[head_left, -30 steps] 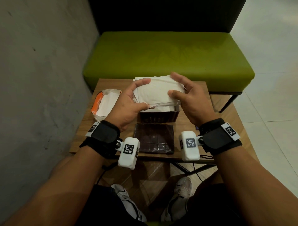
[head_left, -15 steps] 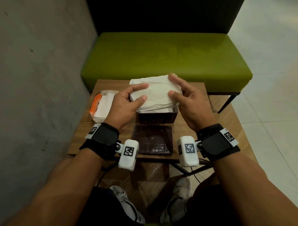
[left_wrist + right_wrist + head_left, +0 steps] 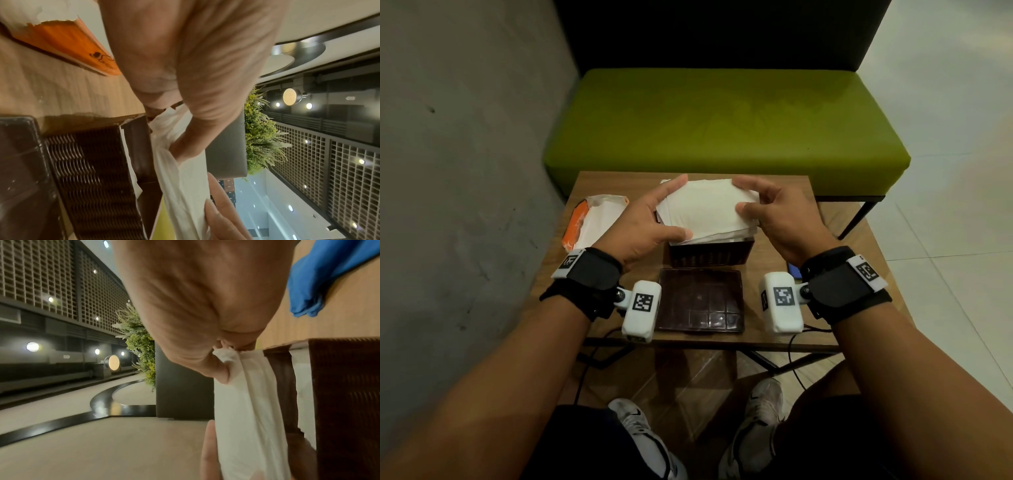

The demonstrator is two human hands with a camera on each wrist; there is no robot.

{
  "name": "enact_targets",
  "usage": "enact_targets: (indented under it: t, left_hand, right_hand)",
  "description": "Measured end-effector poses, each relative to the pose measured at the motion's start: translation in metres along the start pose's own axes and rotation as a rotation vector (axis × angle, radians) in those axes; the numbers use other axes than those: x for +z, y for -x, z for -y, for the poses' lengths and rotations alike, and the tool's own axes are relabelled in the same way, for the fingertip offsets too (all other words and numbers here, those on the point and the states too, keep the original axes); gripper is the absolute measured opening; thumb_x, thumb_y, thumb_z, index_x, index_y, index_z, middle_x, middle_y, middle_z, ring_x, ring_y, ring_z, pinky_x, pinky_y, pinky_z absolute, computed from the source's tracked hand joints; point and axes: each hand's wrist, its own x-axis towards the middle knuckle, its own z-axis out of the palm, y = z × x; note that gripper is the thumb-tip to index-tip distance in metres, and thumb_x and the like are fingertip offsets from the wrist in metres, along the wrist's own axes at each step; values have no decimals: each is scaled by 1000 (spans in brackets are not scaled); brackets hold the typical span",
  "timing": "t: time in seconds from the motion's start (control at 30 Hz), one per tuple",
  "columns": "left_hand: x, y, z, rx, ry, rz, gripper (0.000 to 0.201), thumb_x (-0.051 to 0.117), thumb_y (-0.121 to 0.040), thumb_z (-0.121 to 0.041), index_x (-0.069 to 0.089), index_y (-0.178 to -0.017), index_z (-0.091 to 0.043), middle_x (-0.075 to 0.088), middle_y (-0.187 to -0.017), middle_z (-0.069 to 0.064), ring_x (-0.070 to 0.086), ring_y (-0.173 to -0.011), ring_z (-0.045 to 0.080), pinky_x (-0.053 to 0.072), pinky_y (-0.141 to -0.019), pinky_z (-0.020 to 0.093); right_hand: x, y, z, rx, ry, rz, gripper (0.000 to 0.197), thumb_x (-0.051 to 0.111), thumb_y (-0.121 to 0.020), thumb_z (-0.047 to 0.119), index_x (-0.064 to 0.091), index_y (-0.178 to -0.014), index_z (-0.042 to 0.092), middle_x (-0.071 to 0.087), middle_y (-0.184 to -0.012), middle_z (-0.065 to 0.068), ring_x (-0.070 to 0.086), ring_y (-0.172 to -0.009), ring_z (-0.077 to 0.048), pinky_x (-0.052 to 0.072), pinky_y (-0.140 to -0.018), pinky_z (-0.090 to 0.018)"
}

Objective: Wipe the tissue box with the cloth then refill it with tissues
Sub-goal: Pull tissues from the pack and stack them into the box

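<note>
At the centre of the head view a dark brown tissue box [image 3: 709, 255] stands open on the wooden desk [image 3: 774, 260], its ribbed front wall facing the camera; a stack of white tissues [image 3: 705, 209] sits in its mouth, the top sheets rising above the rim and overhanging it a little on the left; the left wrist view shows more white sheets against the inner wall of the box. The left hand [image 3: 645, 226] holds the stack's left edge, thumb along the near side and fingers [image 3: 671, 186] reaching round the far corner, curled about the tissues; the right hand [image 3: 780, 219] holds the right edge likewise, thumb laid on top near the corner and the other fingers bent around the far side, pinching the sheets. Just below the box in the frame, flat on the desk, lies its dark brown lid [image 3: 700, 301], glossy and scored in squares. At left centre, beside the left hand, lies an orange tissue packet [image 3: 592, 224], torn open on top with white tissue showing inside. A blue cloth [image 3: 329, 272] lies on the desk at the upper right of the right wrist view, apart from the box. Beyond the desk stands a green bench [image 3: 722, 126].
</note>
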Motion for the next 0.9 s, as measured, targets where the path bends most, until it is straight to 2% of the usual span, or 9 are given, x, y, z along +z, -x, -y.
enact_targets:
  t: [0.13, 0.2, 0.27, 0.33, 0.43, 0.5, 0.6, 0.77, 0.9]
  left_hand:
    - [-7, -18, 4, -35, -225, -10, 102, 97, -70, -10, 52, -158, -35, 53, -158, -2, 53, -145, 19, 40, -127, 45]
    - [-10, -24, 6, -49, -361, -19, 99, 96, -75, -7, 50, -160, -28, 48, -158, 2, 48, -148, 23, 35, -129, 46]
    - [-9, -29, 7, -54, -408, -20, 96, 94, -77, -4, 50, -160, -21, 47, -154, 4, 50, -145, 26, 37, -127, 45]
    - [-8, -32, 8, -67, -453, -28, 92, 94, -77, -3, 53, -157, -18, 47, -149, 4, 55, -138, 25, 44, -121, 35]
    - [-7, -33, 8, -57, -514, -72, 79, 95, -81, -19, 59, -151, -18, 52, -141, 4, 58, -122, 19, 46, -105, 25]
    - [-5, -34, 9, -12, -556, -121, 59, 87, -91, -24, 64, -145, -17, 54, -135, 1, 55, -116, 15, 41, -95, 21]
    - [-2, -38, 11, 17, -662, -159, 40, 74, -101, -20, 67, -140, -19, 53, -127, -2, 50, -106, 13, 33, -83, 18]
    - [0, -44, 16, 20, -739, -137, 38, 73, -100, -19, 68, -137, -19, 59, -138, 7, 56, -126, 31, 44, -109, 40]
    - [3, -44, 23, 70, -849, -172, 44, 75, -97, -22, 66, -140, -23, 53, -142, 4, 47, -132, 31, 31, -109, 37]
  right_hand:
    - [1, -11, 4, 25, 187, -5, 47, 65, -98, -8, 68, -140, 13, 72, -121, -8, 73, -89, -11, 60, -73, -15]
    - [3, -17, 2, 42, 259, -15, 46, 64, -98, -10, 68, -139, 11, 68, -121, -4, 68, -85, -4, 55, -66, -9]
    - [5, -24, -3, 51, 327, -22, 47, 63, -98, -10, 68, -139, 11, 63, -127, -2, 65, -87, -1, 55, -64, -10]
    - [7, -29, -8, 47, 413, -19, 47, 62, -98, -8, 67, -140, 13, 61, -136, -1, 65, -98, -6, 55, -73, -14]
    - [10, -32, -10, -2, 605, -13, 46, 64, -97, -3, 68, -140, 15, 59, -150, -2, 57, -134, -19, 48, -103, -24]
    - [10, -33, -7, -35, 744, -1, 45, 63, -99, 0, 67, -141, 16, 57, -152, -3, 50, -144, -21, 36, -107, -21]
    - [12, -38, -6, -55, 892, 38, 44, 61, -102, 3, 66, -144, 17, 48, -156, -8, 47, -145, -26, 35, -112, -26]
    - [15, -47, -14, -64, 1030, 84, 42, 61, -104, 7, 65, -145, 17, 45, -156, -13, 53, -138, -33, 41, -114, -39]
    - [21, -52, -24, -71, 1055, 77, 41, 59, -102, 7, 67, -141, 17, 45, -154, -15, 55, -135, -38, 41, -116, -56]
